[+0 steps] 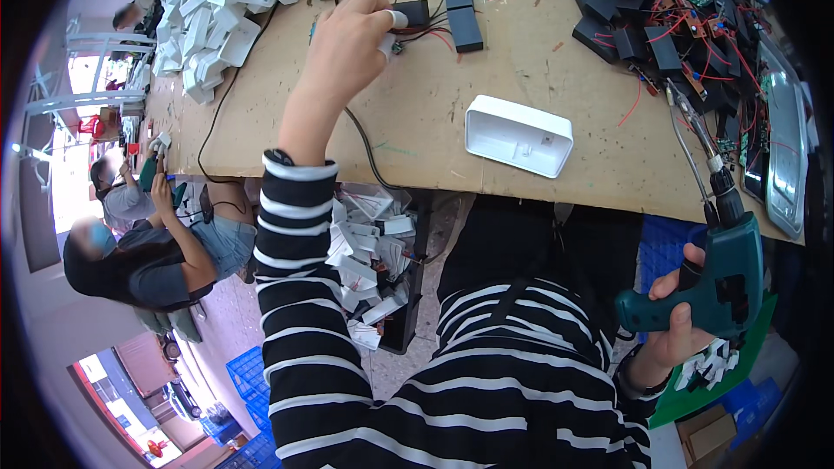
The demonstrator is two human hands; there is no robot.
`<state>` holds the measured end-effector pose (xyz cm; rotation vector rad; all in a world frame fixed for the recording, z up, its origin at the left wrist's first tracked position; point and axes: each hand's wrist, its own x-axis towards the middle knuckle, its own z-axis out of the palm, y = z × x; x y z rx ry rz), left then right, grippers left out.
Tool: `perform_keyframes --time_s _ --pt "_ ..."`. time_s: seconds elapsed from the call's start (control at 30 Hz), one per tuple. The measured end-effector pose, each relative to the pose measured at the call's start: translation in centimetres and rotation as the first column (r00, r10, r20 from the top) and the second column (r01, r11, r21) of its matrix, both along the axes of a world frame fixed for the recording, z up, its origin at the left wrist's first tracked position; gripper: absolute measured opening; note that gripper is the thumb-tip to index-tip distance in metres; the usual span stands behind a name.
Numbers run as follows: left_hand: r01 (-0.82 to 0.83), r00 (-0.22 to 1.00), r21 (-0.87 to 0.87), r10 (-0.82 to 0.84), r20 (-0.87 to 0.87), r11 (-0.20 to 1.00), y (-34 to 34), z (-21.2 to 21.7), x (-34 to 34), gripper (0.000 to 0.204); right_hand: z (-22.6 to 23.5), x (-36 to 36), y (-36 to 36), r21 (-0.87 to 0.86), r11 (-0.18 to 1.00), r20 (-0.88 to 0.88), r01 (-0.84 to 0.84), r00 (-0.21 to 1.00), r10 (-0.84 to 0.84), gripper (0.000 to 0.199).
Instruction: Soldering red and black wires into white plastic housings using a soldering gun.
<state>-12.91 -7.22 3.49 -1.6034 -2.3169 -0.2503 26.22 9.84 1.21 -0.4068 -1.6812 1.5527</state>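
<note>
My left hand reaches out over the wooden workbench and pinches a small part with red and black wires beside a black box; a white cot covers one fingertip. My right hand hangs low at the right, shut on the grip of a teal electric screwdriver, its long bit angled up over the bench edge. A white plastic housing lies open side up on the bench between the two hands.
A heap of white plastic housings fills the bench's far left. Black boxes with red wires and green circuit boards crowd the far right, beside a metal tray. A bin of white parts sits under the bench. Two people sit at left.
</note>
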Motion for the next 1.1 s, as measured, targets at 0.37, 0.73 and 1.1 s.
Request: perform_keyframes --time_s 0.37,0.73,1.1 --pt "-0.462 0.482 0.506 -0.273 0.833 0.729 -1.8 3.4 -4.9 0.019 0.4 -0.4 -0.2 0.013 0.999 0.020 0.034 0.999 -0.034 0.063" --pt "-0.174 0.865 0.182 0.062 0.499 0.968 -5.0 -0.4 8.6 0.023 0.0 -0.7 -0.2 -0.013 1.000 0.029 0.001 1.000 -0.001 0.062" --pt "-0.020 0.971 -0.059 0.034 0.237 0.998 -2.5 0.0 9.8 0.018 0.3 -1.5 -1.1 -0.014 1.000 0.009 0.002 1.000 -0.001 0.063"
